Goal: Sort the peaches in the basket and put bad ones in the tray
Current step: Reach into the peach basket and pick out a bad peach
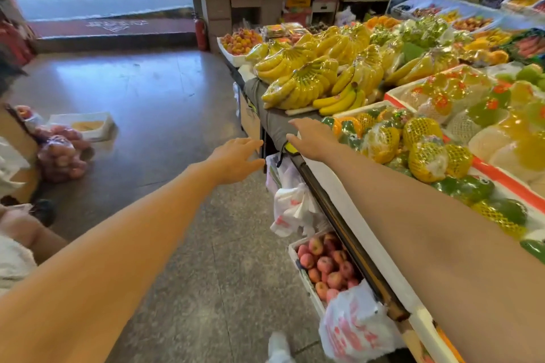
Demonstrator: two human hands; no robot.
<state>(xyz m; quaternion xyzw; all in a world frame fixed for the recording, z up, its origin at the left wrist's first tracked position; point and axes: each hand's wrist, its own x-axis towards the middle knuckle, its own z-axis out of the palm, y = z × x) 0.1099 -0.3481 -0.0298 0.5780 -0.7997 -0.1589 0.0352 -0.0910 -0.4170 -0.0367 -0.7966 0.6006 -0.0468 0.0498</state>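
A grey stone floor (165, 103) fills the left and middle of the frame, running up to a bright doorway at the top left. The right side is taken by a long worktop (274, 124) with a grey cloth at its near corner, loaded with fruit. On it, wrapped bananas (306, 79) are heaped in the centre. Right of them stands a box of yellow-netted fruit (424, 138).

Two bare forearms reach in from the bottom corners toward the middle of the frame. The left hand (236, 156) hangs over the floor just left of the worktop's corner, fingers straight and loosely spread, holding nothing. The right hand (312, 138) is over the cloth-covered corner, fingers also straight and holding nothing. Whether it touches the cloth cannot be told.

Under the worktop, at lower centre, a white foam box (295, 250) holds red fruit, and white plastic bags (295, 206) hang above it.

The peaches (62, 153), pink and wrapped in clear plastic, lie heaped at the left edge of the frame, well apart from both hands. Just beyond them on the floor sits the white tray (97, 132), with something pale yellow inside.
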